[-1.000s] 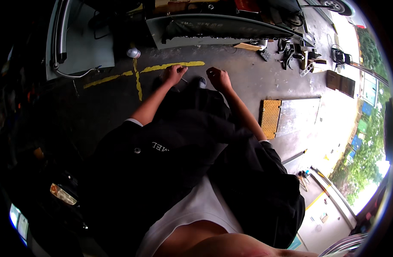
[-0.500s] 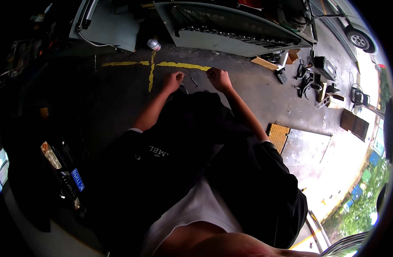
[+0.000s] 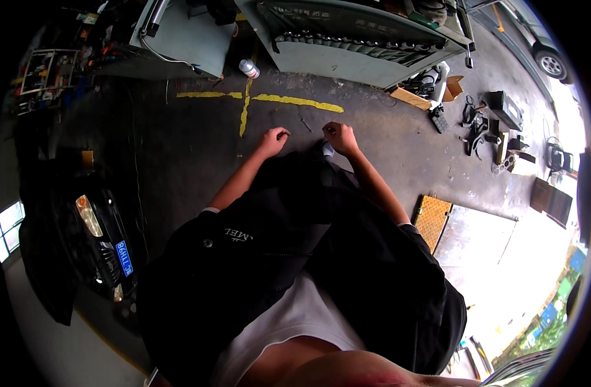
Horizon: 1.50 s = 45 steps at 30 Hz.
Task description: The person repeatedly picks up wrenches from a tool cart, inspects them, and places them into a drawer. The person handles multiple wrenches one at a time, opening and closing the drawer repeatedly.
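Note:
My left hand point(image 3: 274, 140) is held out ahead of my dark clothing, its fingers curled in. To its right, my right hand point(image 3: 340, 137) is at about the same height with bent fingers. What either hand holds, if anything, is too small or hidden to make out. The hands are apart from each other. Beyond the gap between them, a small thin metal piece point(image 3: 305, 124) lies on the dark floor. Part of a light shoe point(image 3: 327, 149) shows just below my right hand.
Yellow floor lines point(image 3: 298, 101) cross ahead, with a white can point(image 3: 249, 68) beside them. Grey cabinets point(image 3: 360, 61) stand beyond. Loose parts and boxes point(image 3: 495, 132) lie to the right, near a metal floor plate point(image 3: 471, 235). A black car front point(image 3: 105, 238) is at left.
The view has shifted, so the surroundings sit further right in it. My hands appear slightly lower, fingers still curled. A shoe now shows by my right hand; the one near my left hand is gone.

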Each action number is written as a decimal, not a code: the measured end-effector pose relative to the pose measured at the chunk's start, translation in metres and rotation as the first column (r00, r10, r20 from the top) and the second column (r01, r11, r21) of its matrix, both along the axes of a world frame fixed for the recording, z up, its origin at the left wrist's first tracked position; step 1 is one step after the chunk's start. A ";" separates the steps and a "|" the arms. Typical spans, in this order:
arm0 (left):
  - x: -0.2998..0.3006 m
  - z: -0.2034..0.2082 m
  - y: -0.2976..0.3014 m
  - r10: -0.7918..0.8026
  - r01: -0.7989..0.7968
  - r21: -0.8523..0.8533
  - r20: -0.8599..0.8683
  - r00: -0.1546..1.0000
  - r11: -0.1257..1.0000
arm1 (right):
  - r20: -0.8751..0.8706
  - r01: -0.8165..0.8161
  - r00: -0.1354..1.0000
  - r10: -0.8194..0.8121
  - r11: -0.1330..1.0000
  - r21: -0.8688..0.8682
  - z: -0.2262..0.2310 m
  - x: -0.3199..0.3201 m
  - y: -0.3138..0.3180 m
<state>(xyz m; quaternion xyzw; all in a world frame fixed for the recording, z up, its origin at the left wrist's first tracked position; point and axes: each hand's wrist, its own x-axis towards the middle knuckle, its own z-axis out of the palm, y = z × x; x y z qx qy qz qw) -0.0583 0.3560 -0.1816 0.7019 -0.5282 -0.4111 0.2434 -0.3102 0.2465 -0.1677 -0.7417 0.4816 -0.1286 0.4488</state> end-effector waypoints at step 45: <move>0.052 0.016 -0.079 0.173 -0.191 -0.139 -0.130 0.976 0.972 | -0.496 -0.245 0.863 -0.092 0.784 -0.570 0.017 0.204 -0.264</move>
